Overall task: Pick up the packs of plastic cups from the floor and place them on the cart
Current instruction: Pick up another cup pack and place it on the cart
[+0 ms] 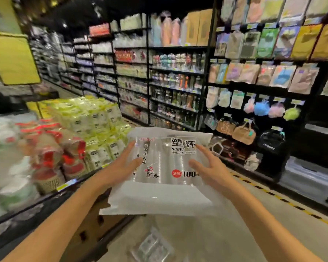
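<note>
Pack (pixel 165 167) in mid-air over floor, just right of cart (pixel 27 210). Long axis runs away from person, label top towards shelves (pixel 178 82). Left hand (pixel 125 163) and right hand (pixel 210 167) press its sides, fingers straight.

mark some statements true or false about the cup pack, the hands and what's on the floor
1. The left hand and the right hand hold the pack of cups between them, one on each side. True.
2. The pack of cups already rests on the cart. False: it is held in the air, to the right of the cart.
3. Another clear pack lies on the floor below the held one. True.
4. The coloured bath puffs hang on the left side of the aisle. False: they hang on the shelving on the right.
</note>
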Demonstrator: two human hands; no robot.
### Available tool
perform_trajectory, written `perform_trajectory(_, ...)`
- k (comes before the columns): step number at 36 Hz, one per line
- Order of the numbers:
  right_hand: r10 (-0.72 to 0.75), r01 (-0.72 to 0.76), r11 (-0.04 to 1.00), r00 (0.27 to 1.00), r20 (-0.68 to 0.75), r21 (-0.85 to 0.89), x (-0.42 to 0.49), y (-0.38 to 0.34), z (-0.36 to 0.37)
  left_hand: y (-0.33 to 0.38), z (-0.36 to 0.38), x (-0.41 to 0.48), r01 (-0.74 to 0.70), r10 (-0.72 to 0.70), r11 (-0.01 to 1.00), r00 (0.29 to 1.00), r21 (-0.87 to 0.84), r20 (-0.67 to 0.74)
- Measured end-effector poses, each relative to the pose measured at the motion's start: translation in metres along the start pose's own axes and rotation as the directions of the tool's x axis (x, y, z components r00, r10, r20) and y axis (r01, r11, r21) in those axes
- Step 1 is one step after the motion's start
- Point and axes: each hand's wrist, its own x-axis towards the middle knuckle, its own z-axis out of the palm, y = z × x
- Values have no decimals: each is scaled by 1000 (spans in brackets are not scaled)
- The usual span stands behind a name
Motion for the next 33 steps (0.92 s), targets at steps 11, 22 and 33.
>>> perform_trajectory(11,-273,255,962,895,352,98,43,-88,127,-50,-82,-132,372,-371,926,858,-70,-354)
perform_trajectory(22,-514,461,850,623,590,254,5,-235,307,-133,-190,-309,496,-505,844,605,-206,-615)
perform_trajectory(33,-605,490,775,393,692,400,-76,-371,485,-201,-272,-480,564,-606,748,362,-351,-709)
